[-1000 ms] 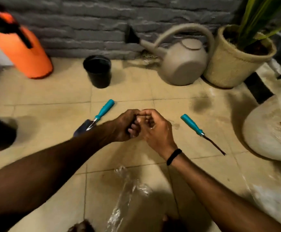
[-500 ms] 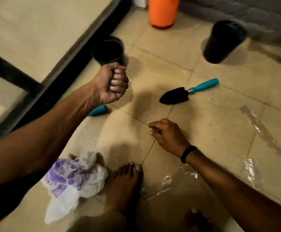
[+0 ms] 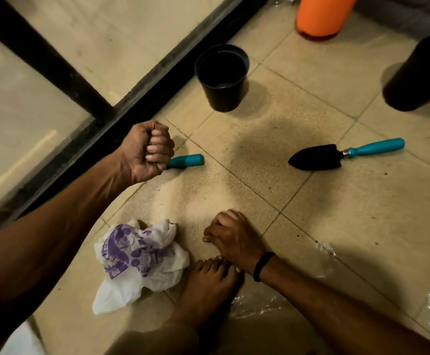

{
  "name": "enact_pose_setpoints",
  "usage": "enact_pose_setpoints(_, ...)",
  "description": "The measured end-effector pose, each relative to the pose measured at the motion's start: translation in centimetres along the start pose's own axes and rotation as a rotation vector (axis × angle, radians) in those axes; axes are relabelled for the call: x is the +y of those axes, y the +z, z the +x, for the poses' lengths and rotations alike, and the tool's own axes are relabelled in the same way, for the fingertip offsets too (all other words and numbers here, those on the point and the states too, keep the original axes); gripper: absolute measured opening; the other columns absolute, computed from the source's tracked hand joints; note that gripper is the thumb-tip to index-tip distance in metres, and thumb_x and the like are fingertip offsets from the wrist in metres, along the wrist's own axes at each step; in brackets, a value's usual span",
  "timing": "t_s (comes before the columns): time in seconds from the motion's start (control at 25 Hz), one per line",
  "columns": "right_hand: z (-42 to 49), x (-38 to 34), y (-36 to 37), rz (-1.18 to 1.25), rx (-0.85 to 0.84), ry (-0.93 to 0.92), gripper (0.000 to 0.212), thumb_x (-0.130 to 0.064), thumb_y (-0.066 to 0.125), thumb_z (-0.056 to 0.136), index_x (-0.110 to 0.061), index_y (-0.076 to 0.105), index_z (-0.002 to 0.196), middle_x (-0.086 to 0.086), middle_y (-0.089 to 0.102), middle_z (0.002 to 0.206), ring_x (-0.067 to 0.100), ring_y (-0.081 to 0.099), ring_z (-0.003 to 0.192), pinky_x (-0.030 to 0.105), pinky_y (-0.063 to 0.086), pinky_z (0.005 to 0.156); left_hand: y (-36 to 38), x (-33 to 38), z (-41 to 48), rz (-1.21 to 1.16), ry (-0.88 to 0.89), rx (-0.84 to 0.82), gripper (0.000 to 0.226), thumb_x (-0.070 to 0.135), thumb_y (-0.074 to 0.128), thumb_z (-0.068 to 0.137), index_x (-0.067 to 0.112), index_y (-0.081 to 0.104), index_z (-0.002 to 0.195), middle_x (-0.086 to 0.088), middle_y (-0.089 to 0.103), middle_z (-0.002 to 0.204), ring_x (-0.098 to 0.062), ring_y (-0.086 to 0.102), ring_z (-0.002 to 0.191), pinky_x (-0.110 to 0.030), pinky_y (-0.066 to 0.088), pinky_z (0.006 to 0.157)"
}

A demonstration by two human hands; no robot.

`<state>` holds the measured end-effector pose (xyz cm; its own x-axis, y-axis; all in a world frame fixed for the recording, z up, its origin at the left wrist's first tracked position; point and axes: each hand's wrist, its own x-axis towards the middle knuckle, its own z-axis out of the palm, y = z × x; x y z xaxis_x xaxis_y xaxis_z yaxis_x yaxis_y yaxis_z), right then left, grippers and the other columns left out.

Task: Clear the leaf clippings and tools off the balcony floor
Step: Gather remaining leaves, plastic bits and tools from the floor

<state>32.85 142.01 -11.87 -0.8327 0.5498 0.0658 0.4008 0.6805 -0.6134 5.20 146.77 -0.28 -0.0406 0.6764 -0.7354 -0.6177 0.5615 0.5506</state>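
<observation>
Now our left hand [image 3: 146, 152] is clenched over a teal handle [image 3: 187, 160]; our right hand [image 3: 230, 237] curls its fingers beside the crumpled bag [image 3: 137, 260].

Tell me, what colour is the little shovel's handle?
Teal blue. The trowel has a black blade and a teal handle, which shows best in the head view.

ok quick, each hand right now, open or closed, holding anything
Left hand: closed in a fist, nothing visible in it.
Right hand: fingers curled; whether it holds anything cannot be told.
</observation>
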Motion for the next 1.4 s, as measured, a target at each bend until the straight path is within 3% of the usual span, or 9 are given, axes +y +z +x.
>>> enact_pose_setpoints(0.2, 0.0, 3.8, -2.9, 0.009, 0.393, 0.313, 0.006, -0.018, 0.062, 0.092, -0.016, 0.068, 0.091, 0.002, 0.057, 0.089, 0.019, 0.047, 0.086, 0.030, 0.042, 0.076, 9.5, -1.4, -2.1, 0.269, 0.030, -0.096, 0.024, 0.026, 0.060, 0.047, 0.019, 0.042, 0.032, 0.009, 0.031, 0.032, -0.010, 0.028, 0.026, -0.023, 0.004, 0.035)
enact_pose_setpoints(0.28, -0.2, 6.5, -5.0, 0.051, 0.521, 0.484, 0.008, -0.018, 0.067, 0.091, -0.014, 0.071, 0.095, 0.005, 0.059, 0.091, 0.023, 0.051, 0.090, 0.033, 0.043, 0.079, 10.6, -1.5, -0.7, 0.164, -0.013, -0.139, 0.035, 0.030, 0.064, 0.064, 0.022, 0.043, 0.038, 0.012, 0.029, 0.037, -0.007, 0.027, 0.028, -0.020, 0.013, 0.030)
enact_pose_setpoints(0.4, -0.3, 9.1, -6.3, 0.114, 0.459, 0.581, 0.018, -0.019, 0.072, 0.086, -0.013, 0.075, 0.103, 0.004, 0.061, 0.095, 0.025, 0.054, 0.095, 0.034, 0.048, 0.082, 9.4, -1.9, 3.7, -0.026, -0.086, -0.062, 0.040, 0.027, 0.034, 0.096, 0.029, 0.029, 0.057, 0.013, 0.017, 0.053, -0.002, 0.015, 0.039, -0.015, 0.016, 0.029)
enact_pose_setpoints(0.76, 1.7, 10.1, -7.2, -0.247, 0.436, 0.422, 0.006, -0.009, 0.063, 0.089, -0.013, 0.065, 0.086, 0.004, 0.054, 0.086, 0.022, 0.048, 0.082, 0.040, 0.048, 0.071, 11.3, -7.8, 6.2, 0.021, -0.264, -0.093, 0.038, 0.021, 0.037, 0.092, 0.028, 0.028, 0.055, 0.009, 0.016, 0.055, -0.006, 0.012, 0.041, -0.015, 0.009, 0.036)
enact_pose_setpoints(1.08, 4.3, 2.6, -10.6, 0.138, 0.362, 0.357, 0.010, -0.028, 0.068, 0.089, -0.019, 0.067, 0.088, -0.005, 0.053, 0.093, 0.010, 0.047, 0.094, 0.012, 0.039, 0.072, 12.2, -9.4, 6.5, 0.127, -0.270, -0.001, 0.021, 0.024, 0.045, 0.090, 0.020, 0.051, 0.070, -0.002, 0.045, 0.060, -0.013, 0.038, 0.048, -0.022, 0.033, 0.042)
enact_pose_setpoints(1.16, 4.7, 2.0, -10.7, 0.116, 0.309, 0.369, 0.010, -0.027, 0.064, 0.091, -0.018, 0.068, 0.094, -0.007, 0.048, 0.094, 0.009, 0.045, 0.098, 0.017, 0.045, 0.075, 9.0, -11.3, 6.4, 0.097, -0.431, 0.046, 0.018, 0.035, 0.044, 0.092, 0.036, 0.062, 0.089, -0.014, 0.065, 0.087, -0.024, 0.060, 0.074, -0.032, 0.052, 0.061)
enact_pose_setpoints(1.2, 4.8, 2.3, -11.0, 0.112, 0.284, 0.369, 0.012, -0.023, 0.061, 0.093, -0.016, 0.069, 0.101, -0.006, 0.048, 0.096, 0.010, 0.046, 0.100, 0.021, 0.048, 0.077, 6.1, -15.5, 4.7, 0.278, -0.512, -0.058, 0.021, 0.046, 0.044, 0.092, 0.049, 0.060, 0.106, -0.015, 0.068, 0.109, -0.027, 0.066, 0.093, -0.039, 0.057, 0.074)
enact_pose_setpoints(1.28, 5.0, 3.0, -11.7, 0.175, 0.266, 0.364, 0.020, -0.016, 0.058, 0.095, -0.014, 0.069, 0.111, -0.003, 0.051, 0.103, 0.014, 0.054, 0.102, 0.026, 0.055, 0.081, 3.0, -24.5, 0.5, 1.084, 0.027, 0.047, 0.055, 0.062, 0.049, 0.087, 0.038, 0.051, 0.136, -0.007, 0.069, 0.119, -0.022, 0.072, 0.097, -0.041, 0.060, 0.073)
enact_pose_setpoints(1.4, 5.7, 2.6, -14.6, 0.366, 0.332, 0.383, 0.017, -0.015, 0.062, 0.093, -0.016, 0.069, 0.109, 0.000, 0.055, 0.108, 0.015, 0.065, 0.097, 0.032, 0.060, 0.076, 3.9, -27.6, -2.5, 1.257, 0.111, 0.055, 0.062, 0.053, 0.034, 0.097, 0.021, 0.031, 0.151, -0.006, 0.071, 0.118, -0.023, 0.073, 0.094, -0.042, 0.059, 0.072)
